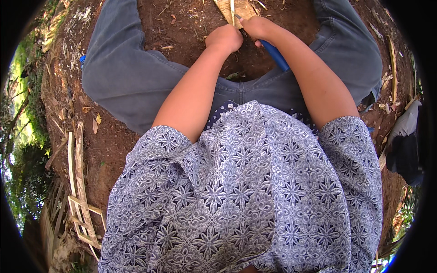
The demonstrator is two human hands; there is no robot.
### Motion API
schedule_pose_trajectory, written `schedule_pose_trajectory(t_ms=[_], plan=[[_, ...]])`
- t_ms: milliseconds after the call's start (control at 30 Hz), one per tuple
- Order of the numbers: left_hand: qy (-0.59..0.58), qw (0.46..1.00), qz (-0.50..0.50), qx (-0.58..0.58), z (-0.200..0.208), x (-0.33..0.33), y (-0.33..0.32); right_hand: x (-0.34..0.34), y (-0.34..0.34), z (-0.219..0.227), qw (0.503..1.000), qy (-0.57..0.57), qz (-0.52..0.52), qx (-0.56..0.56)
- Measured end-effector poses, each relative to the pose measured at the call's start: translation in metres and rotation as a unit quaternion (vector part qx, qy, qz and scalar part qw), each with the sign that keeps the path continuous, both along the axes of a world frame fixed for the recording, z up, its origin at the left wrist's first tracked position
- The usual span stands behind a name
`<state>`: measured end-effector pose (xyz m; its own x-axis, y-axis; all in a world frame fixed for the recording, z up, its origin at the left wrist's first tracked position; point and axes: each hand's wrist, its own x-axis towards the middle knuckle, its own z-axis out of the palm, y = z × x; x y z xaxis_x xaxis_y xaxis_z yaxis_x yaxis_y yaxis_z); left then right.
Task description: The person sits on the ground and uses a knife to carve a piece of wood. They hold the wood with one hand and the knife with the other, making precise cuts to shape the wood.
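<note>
Between my bent legs, both hands work close together near the top of the head view. My left hand [225, 39] is closed round the near end of a thin pale wooden strip [232, 8], which points away from me. My right hand [257, 28] grips a knife with a long blue handle [276, 57]; the handle slants back toward my lap. A short piece of its dark blade [238, 17] shows beside the strip, the rest hidden by my fingers. Beneath the strip lies a flat wooden board [247, 7] on the soil.
Brown earth [180, 27] with shavings and dry leaves surrounds me. To the left lie long wooden slats [75, 159] and a small ladder-like wooden frame [84, 223]. A grey and black cloth-like thing [405, 145] is at the far right, near a long wooden stick [393, 70].
</note>
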<state>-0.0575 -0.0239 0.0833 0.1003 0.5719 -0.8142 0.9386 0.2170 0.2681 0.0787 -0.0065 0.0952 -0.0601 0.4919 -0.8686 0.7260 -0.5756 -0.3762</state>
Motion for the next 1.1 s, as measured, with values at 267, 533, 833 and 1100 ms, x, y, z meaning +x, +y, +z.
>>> schedule_pose_trajectory(t_ms=[267,533,833,1100], plan=[[-0.05,0.997,0.065,-0.014,-0.015,-0.011,0.005,-0.011,0.01,0.006,0.997,-0.04,0.058,0.025],[-0.058,0.996,0.059,-0.013,-0.035,-0.008,0.004,-0.006,0.014,0.007,0.997,-0.046,0.065,0.015],[-0.055,0.996,0.063,-0.014,-0.009,-0.008,0.005,-0.019,0.02,0.018,0.997,-0.048,0.058,-0.03],[-0.043,0.998,0.036,-0.001,-0.013,-0.011,0.0,-0.047,0.012,0.005,0.987,-0.12,0.108,0.001]])
